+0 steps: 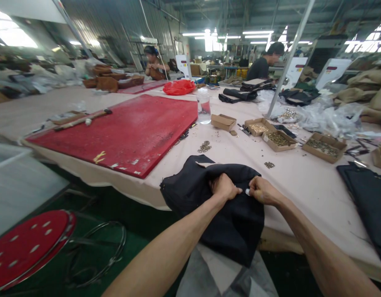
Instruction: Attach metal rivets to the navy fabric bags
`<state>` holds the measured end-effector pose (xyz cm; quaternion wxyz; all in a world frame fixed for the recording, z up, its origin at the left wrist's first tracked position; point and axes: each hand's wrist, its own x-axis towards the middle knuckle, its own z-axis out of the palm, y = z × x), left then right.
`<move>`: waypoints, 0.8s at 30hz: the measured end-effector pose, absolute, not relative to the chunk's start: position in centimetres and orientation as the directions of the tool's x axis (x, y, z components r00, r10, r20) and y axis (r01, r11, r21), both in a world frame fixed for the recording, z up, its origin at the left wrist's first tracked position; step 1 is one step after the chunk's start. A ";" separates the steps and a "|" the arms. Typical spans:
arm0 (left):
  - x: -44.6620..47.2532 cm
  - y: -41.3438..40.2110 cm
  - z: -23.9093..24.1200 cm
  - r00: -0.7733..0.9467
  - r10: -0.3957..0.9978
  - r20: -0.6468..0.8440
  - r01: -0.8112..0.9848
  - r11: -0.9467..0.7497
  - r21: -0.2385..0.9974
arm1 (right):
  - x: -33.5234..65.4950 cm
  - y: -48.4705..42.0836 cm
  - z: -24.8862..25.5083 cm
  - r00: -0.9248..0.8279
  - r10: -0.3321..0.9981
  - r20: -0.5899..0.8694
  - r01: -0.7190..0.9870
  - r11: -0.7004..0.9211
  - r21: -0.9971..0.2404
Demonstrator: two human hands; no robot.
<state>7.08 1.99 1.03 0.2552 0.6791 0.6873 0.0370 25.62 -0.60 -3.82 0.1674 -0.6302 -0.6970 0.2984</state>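
A piece of black fabric [193, 185] lies over the near edge of the pale work table [295, 177] and hangs down toward my lap. My left hand [223, 186] is closed, gripping a fold of the fabric. Right beside it my right hand [262, 190] is closed in a pinch on a small white object [247, 192] pressed against the cloth. I cannot make out what the white object is.
A red board [128, 132] covers the table's left part, a hammer [81, 119] at its far edge. Open cardboard boxes of metal fittings [278, 139] and a water bottle [204, 106] stand behind. More black fabric [368, 198] lies right. A red stool [29, 243] stands lower left. Two people work far back.
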 end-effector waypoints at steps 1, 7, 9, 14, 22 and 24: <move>7.1 2.1 1.1 0.047 0.953 -0.298 0.919 0.075 0.386 | 25.6 -0.5 -3.8 -0.156 0.976 -0.154 0.787 0.029 -0.616; 7.3 2.2 1.6 0.049 0.948 -0.316 0.930 0.072 0.361 | 25.5 0.4 -3.3 -0.126 0.970 -0.207 0.819 -0.016 -0.574; 7.4 2.3 1.6 0.058 0.947 -0.315 0.929 0.064 0.364 | 25.5 0.7 -3.3 -0.105 0.967 -0.230 0.824 -0.045 -0.565; 7.6 2.7 1.1 0.077 0.964 -0.253 0.937 0.017 0.349 | 24.7 0.8 -3.2 -0.049 0.969 -0.243 0.842 -0.091 -0.531; 6.4 2.8 1.0 0.134 0.969 -0.207 0.898 -0.031 0.439 | 30.6 1.3 -2.0 -0.282 0.938 -0.201 0.512 -0.030 -0.859; 6.1 2.7 0.8 0.139 0.973 -0.184 0.884 -0.038 0.466 | 34.2 2.5 -2.5 -0.024 0.991 -0.131 0.525 -0.099 -0.845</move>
